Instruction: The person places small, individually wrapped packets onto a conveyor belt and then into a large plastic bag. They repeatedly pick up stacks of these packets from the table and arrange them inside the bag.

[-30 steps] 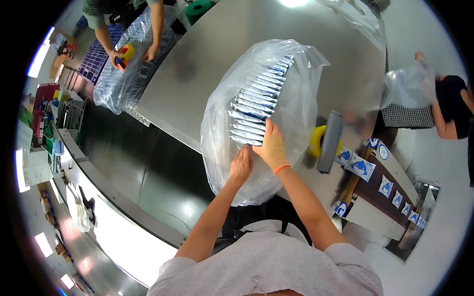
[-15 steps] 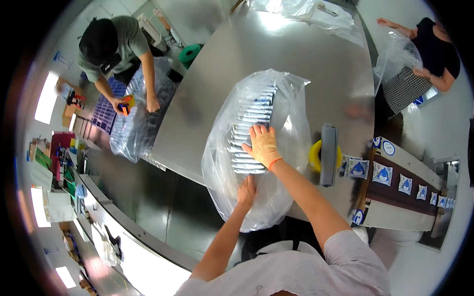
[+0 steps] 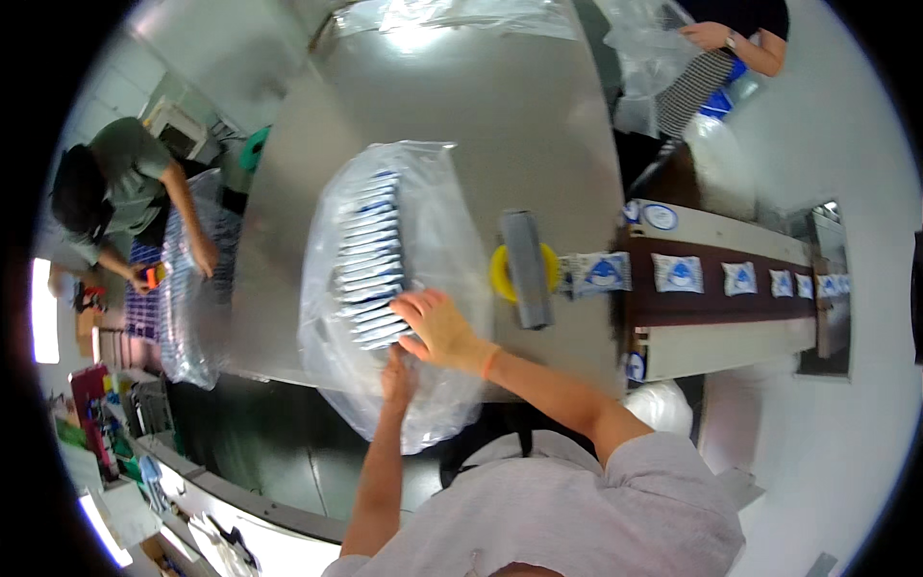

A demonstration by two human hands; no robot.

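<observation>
While both hands work at the near end of the bag, the scene reads so:

Right hand (image 3: 437, 327): fingers spread and lightly bent, palm down, pressing through the film on the nearest packets; it clasps nothing.
Left hand (image 3: 397, 370): lies just under the right hand at the bag's near edge; fingers stretched toward the film; whether they pinch it I cannot tell.
Packets (image 3: 370, 260): a row of flat white and blue sachets, stacked on edge, running from far to near; the near end of the row touches the right fingertips.
Bag (image 3: 452, 240): clear plastic, lying on the table, holding the whole row; its loose near end hangs over the table edge below the hands.
Table (image 3: 510, 125): steel, grey, shiny.
Tape roll (image 3: 500, 274): yellow, right of the bag, with a grey bar (image 3: 527, 269) across it.
Belt (image 3: 731, 279): at right, carrying single packets in a line.
Second bag (image 3: 192, 279): at left, held by another person, with packets inside.
</observation>
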